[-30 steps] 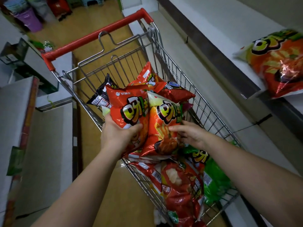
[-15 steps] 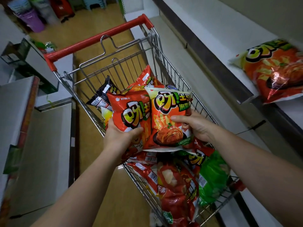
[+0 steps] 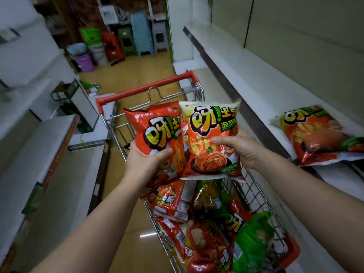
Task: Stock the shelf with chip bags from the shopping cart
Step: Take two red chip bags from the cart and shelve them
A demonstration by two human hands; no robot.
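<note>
- Nearest to us, the shopping cart (image 3: 254,196) holds a loose heap of chip bags, among them a green bag (image 3: 254,239) at the right and red bags (image 3: 204,251) beside it; these are not yet stocked.
- Above that heap, our two forearms reach forward, each hand carrying one bag upright with its printed front toward us, probably so the fronts can be read before shelving.
- Our left hand (image 3: 145,160) has its grip closed on the red chip bag (image 3: 157,134), thumb across the front and fingers hidden behind it.
- Our right hand (image 3: 236,146) has its grip closed on the orange kimchi-picture bag (image 3: 208,142), fingers curled over its front; this bag overlaps the edge of the red one.
- Both held bags are lifted clear of the cart, between us and the red cart handle (image 3: 145,91).
- To the right, the white shelf (image 3: 256,91) already carries one matching bag (image 3: 319,136) lying flat near its front edge, which suggests where our two are headed.
- Farthest off, stacked plastic stools (image 3: 141,34) and buckets (image 3: 86,60) stand at the aisle's end.
</note>
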